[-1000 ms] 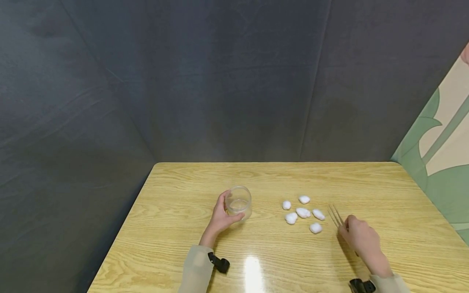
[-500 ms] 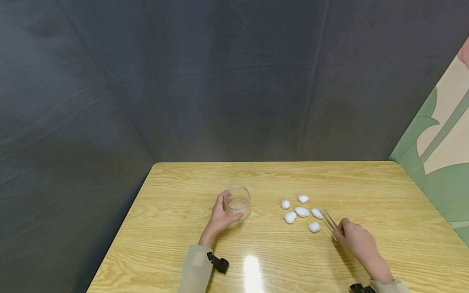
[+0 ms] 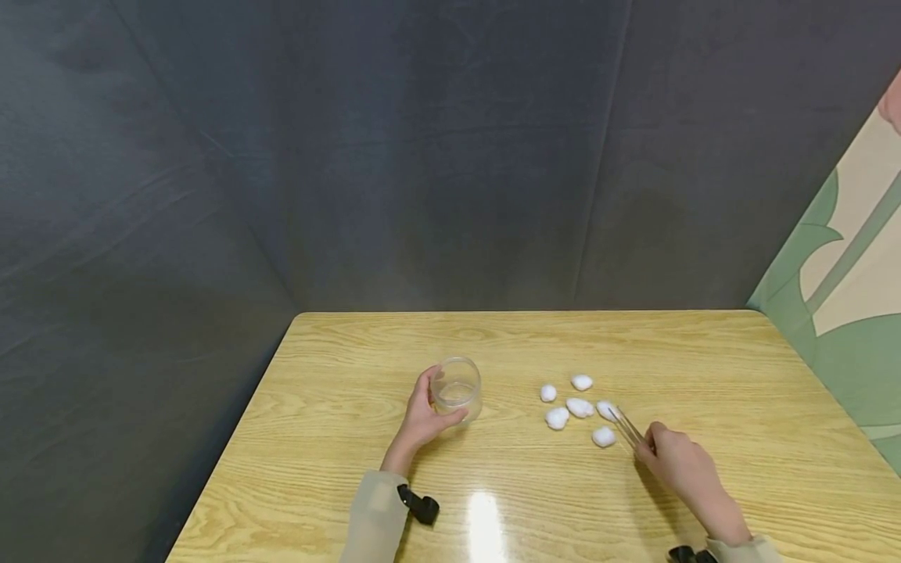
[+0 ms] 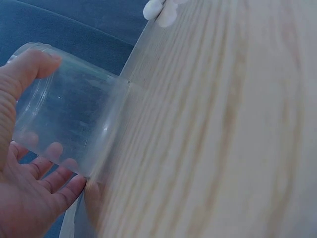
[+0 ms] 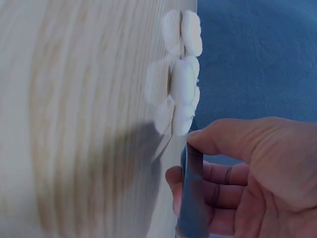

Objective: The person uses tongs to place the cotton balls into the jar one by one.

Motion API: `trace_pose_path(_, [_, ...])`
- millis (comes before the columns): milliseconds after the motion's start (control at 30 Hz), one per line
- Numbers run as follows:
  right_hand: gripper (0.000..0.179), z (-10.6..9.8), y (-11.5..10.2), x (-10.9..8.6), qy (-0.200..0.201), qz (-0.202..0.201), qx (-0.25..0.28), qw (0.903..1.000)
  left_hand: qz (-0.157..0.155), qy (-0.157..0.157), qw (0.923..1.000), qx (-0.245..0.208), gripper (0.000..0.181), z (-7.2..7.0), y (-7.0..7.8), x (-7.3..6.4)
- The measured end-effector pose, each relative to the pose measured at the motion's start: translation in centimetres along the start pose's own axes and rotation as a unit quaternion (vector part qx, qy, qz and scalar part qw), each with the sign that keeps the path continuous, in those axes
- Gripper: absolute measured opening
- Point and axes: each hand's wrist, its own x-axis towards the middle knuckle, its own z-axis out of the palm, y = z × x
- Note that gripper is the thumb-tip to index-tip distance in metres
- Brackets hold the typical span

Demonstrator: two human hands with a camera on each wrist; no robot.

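My left hand (image 3: 423, 415) curls round a clear, see-through jar (image 3: 457, 387) that stands upright on the wooden table; the left wrist view shows the thumb on one side of the jar (image 4: 79, 114) and the fingers on the other. In my right hand (image 3: 684, 467) a pair of metal tweezers (image 3: 629, 427) is pinched between thumb and fingers. The tips reach the rightmost white cotton ball (image 3: 607, 410); whether they grip it I cannot tell. Several more cotton balls (image 3: 579, 407) lie loosely grouped to its left and below. In the right wrist view the tweezers (image 5: 192, 198) point toward the cotton balls (image 5: 183, 82).
The wooden table (image 3: 352, 500) has its far edge against a dark curtain (image 3: 436, 156). A wall with a painted green plant (image 3: 859, 352) borders the right side. Light reflects brightly off the table near the front.
My right hand has moved a little to the left, bringing the tweezers' tips from beside the cotton balls to the rightmost one. The left hand and jar have stayed in place.
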Motion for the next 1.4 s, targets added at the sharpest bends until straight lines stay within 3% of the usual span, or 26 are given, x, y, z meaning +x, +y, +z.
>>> trace_pose_path(333, [0.015, 0.0, -0.3, 0.1, -0.028, -0.004, 0.005, 0.9996, 0.001, -0.001, 1.0000, -0.005, 0.083, 0.0, 0.0, 0.0])
trace_pose_path(767, [0.021, -0.2, -0.5, 0.2, -0.029, -0.009, -0.001, 0.9996, 0.000, 0.001, 1.0000, -0.005, 0.083, 0.0, 0.0, 0.0])
trace_pose_path(1400, [0.015, -1.1, -0.4, 0.3, -0.022, 0.007, 0.010, 0.9997, 0.012, -0.002, 0.9999, -0.010, 0.081, 0.0, -0.2, 0.0])
